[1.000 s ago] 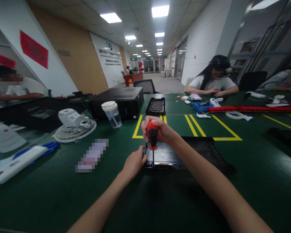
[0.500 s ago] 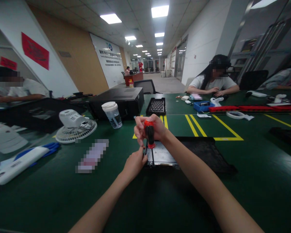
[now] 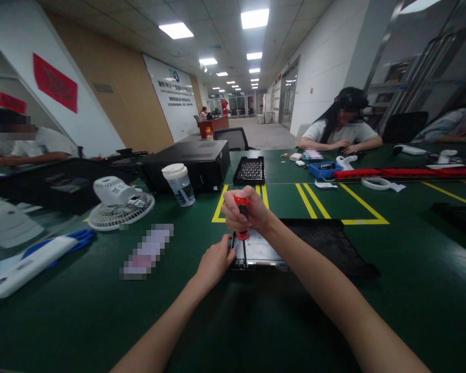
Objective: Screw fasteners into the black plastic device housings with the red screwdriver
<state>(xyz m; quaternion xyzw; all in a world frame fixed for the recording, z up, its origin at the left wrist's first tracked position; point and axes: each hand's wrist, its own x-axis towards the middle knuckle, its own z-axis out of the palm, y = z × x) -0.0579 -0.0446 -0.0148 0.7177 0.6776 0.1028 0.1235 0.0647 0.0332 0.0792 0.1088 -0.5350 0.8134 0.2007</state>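
Note:
My right hand (image 3: 248, 211) is closed round the red-and-black handle of a screwdriver (image 3: 243, 234). Its dark shaft points down, and the tip meets the near left corner of a flat silver metal unit (image 3: 262, 248) with dark edges. At that unit's left side, my left hand (image 3: 216, 257) grips the edge between thumb and fingers. Part of the unit is hidden behind my right hand and forearm. A black panel (image 3: 326, 243) lies on the table just to its right, partly under my right forearm.
Beyond my hands stand a black tray of small parts (image 3: 249, 171), a lidded clear cup (image 3: 179, 185) and a large black case (image 3: 190, 163). A white fan (image 3: 120, 207) and white power strip (image 3: 31, 264) lie left. Across the table sits a person (image 3: 339, 127) near a blue box (image 3: 325, 169).
My right hand has shifted slightly right and its fingers have closed more tightly round the screwdriver handle. My left hand stays at the unit's left edge.

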